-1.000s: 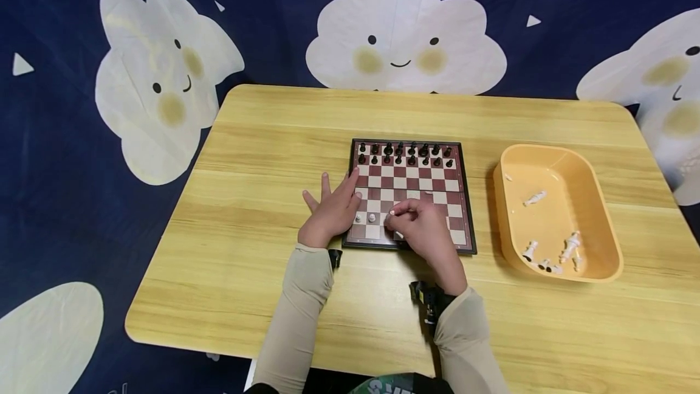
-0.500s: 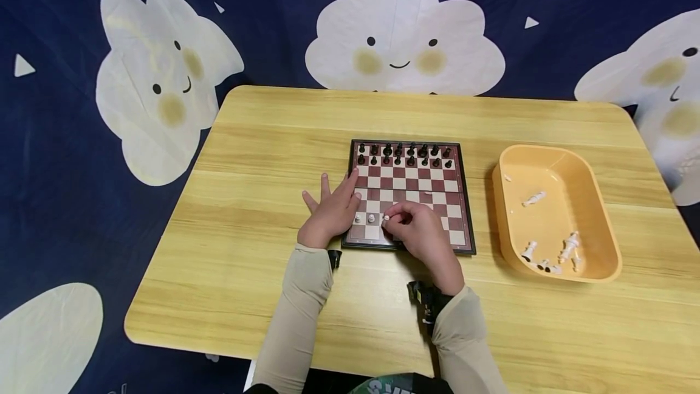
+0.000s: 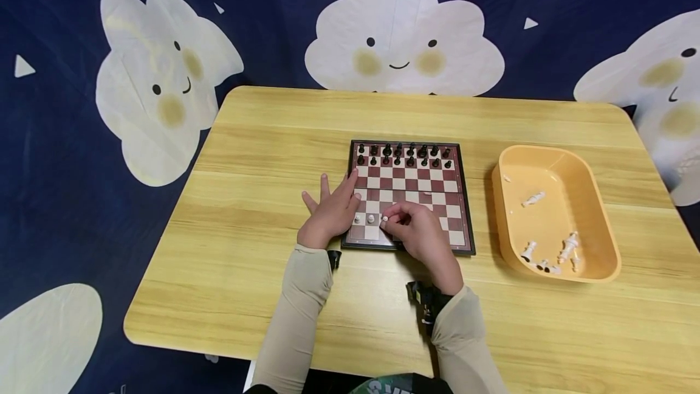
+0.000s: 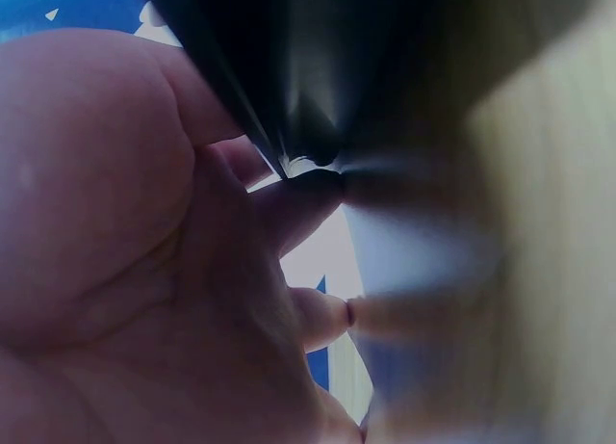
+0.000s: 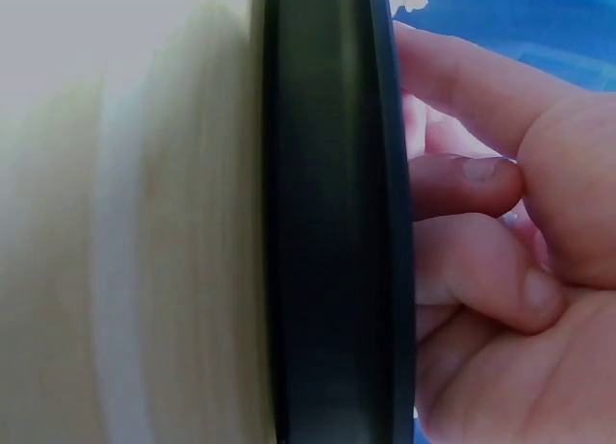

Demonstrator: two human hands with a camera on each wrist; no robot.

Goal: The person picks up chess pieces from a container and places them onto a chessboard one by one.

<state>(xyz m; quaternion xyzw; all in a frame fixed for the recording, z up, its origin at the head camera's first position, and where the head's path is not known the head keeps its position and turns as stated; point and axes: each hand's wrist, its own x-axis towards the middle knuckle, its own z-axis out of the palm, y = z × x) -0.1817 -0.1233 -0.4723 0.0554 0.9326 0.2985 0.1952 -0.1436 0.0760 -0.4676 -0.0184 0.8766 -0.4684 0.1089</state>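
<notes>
A folding chessboard (image 3: pixel 415 182) lies on the table with two rows of black chess pieces (image 3: pixel 398 155) standing along its far side. My left hand (image 3: pixel 331 214) rests spread over the board's left edge; in the left wrist view its fingers (image 4: pixel 298 213) extend past the dark board edge. With thumb and forefinger my right hand (image 3: pixel 418 227) pinches a small white pawn (image 3: pixel 385 218) over the near part of the board. Left of it two white pawns (image 3: pixel 371 218) stand in the same row. In the right wrist view the board's edge (image 5: pixel 337 213) hides the pawn.
An orange plastic tub (image 3: pixel 593 199) stands to the right of the board. Several white chess pieces (image 3: pixel 569 247) lie loose in it. The wooden table (image 3: pixel 262 157) reaches a dark blue cloth (image 3: pixel 273 29) with cloud prints behind.
My right hand has shifted slightly left and toward me with the white pawn, bringing it in line beside the two standing pawns. My left hand stays in place.
</notes>
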